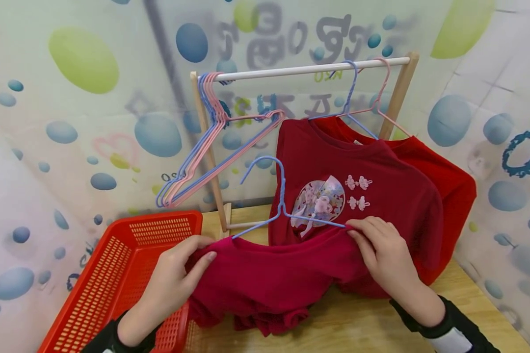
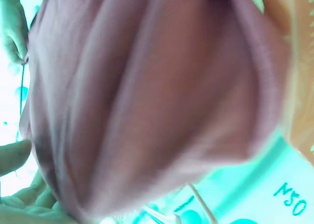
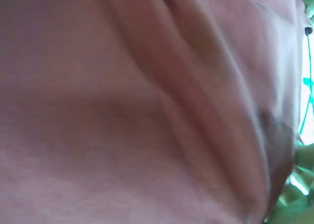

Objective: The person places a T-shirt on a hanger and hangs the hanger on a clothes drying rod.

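A crimson shirt (image 1: 274, 269) hangs bunched between both hands in the head view. The left hand (image 1: 170, 277) pinches its left shoulder between thumb and fingers, and the right hand (image 1: 386, 252) pinches the other shoulder. A blue hanger (image 1: 282, 193) sits inside the neckline, its hook up and its arm ends covered by cloth or fingers. Folds of the shirt (image 2: 147, 96) fill most of the left wrist view, with the left hand (image 2: 29, 204) at the lower left. In the right wrist view the shirt (image 3: 122, 111) hides nearly everything.
A wood-and-white rack (image 1: 291, 72) stands behind. Several blue and pink hangers (image 1: 212, 132) hang at its left end. A dark red shirt (image 1: 393, 196) and a brighter red shirt (image 1: 455, 196) hang at the right. A red basket (image 1: 92, 274) is at the left on the wooden table (image 1: 357, 323).
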A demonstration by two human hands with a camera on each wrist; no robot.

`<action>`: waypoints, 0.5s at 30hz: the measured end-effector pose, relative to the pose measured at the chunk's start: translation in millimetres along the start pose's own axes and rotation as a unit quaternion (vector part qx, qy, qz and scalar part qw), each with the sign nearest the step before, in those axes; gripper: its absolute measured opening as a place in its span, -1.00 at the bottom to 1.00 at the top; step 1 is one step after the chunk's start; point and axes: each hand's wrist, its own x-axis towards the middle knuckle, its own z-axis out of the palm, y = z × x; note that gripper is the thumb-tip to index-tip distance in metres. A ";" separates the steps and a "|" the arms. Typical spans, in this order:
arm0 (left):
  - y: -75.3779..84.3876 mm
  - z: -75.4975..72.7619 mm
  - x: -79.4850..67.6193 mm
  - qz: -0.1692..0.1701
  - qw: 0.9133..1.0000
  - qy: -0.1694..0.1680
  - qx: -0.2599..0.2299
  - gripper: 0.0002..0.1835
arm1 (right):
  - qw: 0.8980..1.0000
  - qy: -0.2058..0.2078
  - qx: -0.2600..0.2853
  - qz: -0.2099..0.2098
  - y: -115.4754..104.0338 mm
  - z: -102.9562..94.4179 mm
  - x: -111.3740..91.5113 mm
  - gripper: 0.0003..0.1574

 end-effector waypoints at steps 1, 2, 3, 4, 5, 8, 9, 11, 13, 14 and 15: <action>-0.8 -1.4 -0.8 -0.017 1.000 -0.008 -0.006 -0.84 | 1.000 0.009 -0.002 0.003 2.0 -0.8 -0.9 -0.66; -2.1 -3.2 -1.9 -0.038 0.999 -0.018 -0.014 -0.80 | 1.000 0.018 -0.002 0.006 4.1 -1.9 -1.7 -0.66; -3.5 -5.2 -3.3 -0.060 0.997 -0.030 -0.022 -0.76 | 1.000 0.023 -0.001 0.013 6.3 -3.4 -2.4 -0.67; -5.1 -7.4 -4.9 -0.083 0.995 -0.044 -0.032 -0.71 | 0.999 0.029 0.000 0.017 8.6 -5.1 -3.0 -0.66; -6.8 -9.5 -6.7 -0.105 0.992 -0.059 -0.041 -0.66 | 0.999 0.030 0.002 0.026 10.9 -7.0 -3.6 -0.66; -11.5 -14.6 -12.3 -0.150 0.982 -0.097 -0.065 -0.58 | 0.998 0.033 0.008 0.045 18.3 -11.5 -5.1 -0.67; -12.9 -15.8 -14.1 -0.154 0.980 -0.103 -0.071 -0.56 | 0.998 0.034 0.009 0.050 20.7 -12.9 -5.6 -0.68; -14.8 -17.7 -16.9 -0.159 0.978 -0.105 -0.080 -0.53 | 0.998 0.038 0.010 0.054 25.2 -14.5 -6.8 -0.68; -15.9 -20.2 -18.5 -0.159 0.979 -0.094 -0.084 -0.52 | 0.997 0.046 0.009 0.055 28.6 -15.1 -7.9 -0.69; -16.2 -21.8 -18.8 -0.159 0.980 -0.086 -0.080 -0.52 | 0.997 0.048 0.008 0.059 29.9 -15.5 -8.6 -0.69; -16.5 -23.5 -19.0 -0.159 0.981 -0.076 -0.076 -0.51 | 0.997 0.052 0.007 0.062 30.9 -15.4 -9.3 -0.69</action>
